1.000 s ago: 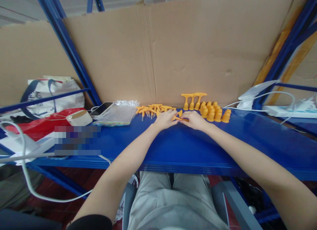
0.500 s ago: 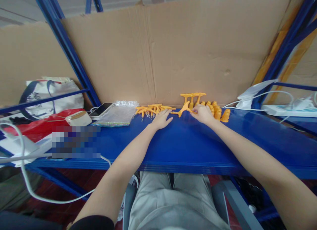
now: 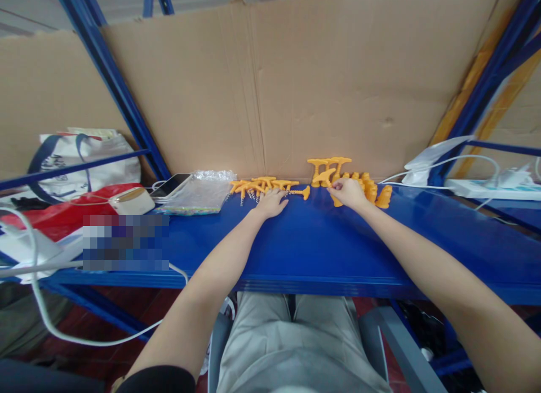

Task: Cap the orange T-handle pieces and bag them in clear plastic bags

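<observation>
My left hand [image 3: 270, 204] lies low over the blue table with its fingers stretched out, at the right end of a pile of yellow T-handled corkscrews [image 3: 253, 185] with metal spirals. Close beside its fingertips is a single corkscrew [image 3: 305, 193], handle to the right. Fingers closed, my right hand [image 3: 350, 192] pinches a yellow T-handled piece [image 3: 324, 177], apparently a corkscrew; its lower part is partly hidden by the fingers. Several similar yellow pieces [image 3: 333, 161] stand upright behind it. Beyond the hand are rows of small yellow sleeves [image 3: 369, 189].
A cardboard sheet [image 3: 338, 83] walls the back of the blue table [image 3: 321, 246]. To the left are plastic bags [image 3: 198, 193], a phone [image 3: 171, 185], a white case [image 3: 132, 201] and a cloth bag [image 3: 101, 162]. White cables and a power strip [image 3: 499, 189] are at the right.
The T-handled piece in my right hand has moved right and up, away from my left hand and towards the upright pieces. My left hand has shifted slightly left.
</observation>
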Demonstrator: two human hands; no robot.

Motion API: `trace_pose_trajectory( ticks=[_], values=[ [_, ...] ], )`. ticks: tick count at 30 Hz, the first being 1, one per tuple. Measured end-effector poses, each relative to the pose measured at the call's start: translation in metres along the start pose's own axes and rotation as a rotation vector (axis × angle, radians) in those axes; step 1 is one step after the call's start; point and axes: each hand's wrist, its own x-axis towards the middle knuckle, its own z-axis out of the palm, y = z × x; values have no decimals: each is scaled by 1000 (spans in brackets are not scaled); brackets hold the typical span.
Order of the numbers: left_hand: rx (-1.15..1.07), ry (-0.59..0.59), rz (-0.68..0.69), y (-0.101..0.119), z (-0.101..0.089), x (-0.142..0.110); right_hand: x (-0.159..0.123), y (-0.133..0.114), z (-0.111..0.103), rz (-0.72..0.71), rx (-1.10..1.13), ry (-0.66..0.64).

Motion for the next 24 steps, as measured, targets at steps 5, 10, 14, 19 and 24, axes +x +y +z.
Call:
trace_pose_trajectory(
  ticks=[5,10,14,19,24],
  values=[
    [45,7,-26,9,-9,-4,1,1,4,6,81,26],
    [54,-13,-13,15,-18,-6,2,1,5,16,123,28],
    [55,-54,-15,16,-24,-9,1,0,5,18,135,12],
    [52,-74,-7,18,-28,-12,9,-5,5,-2,94,17],
    [48,-104,-18,23,-32,-15,31,-23,5,-1,57,39]
  ],
)
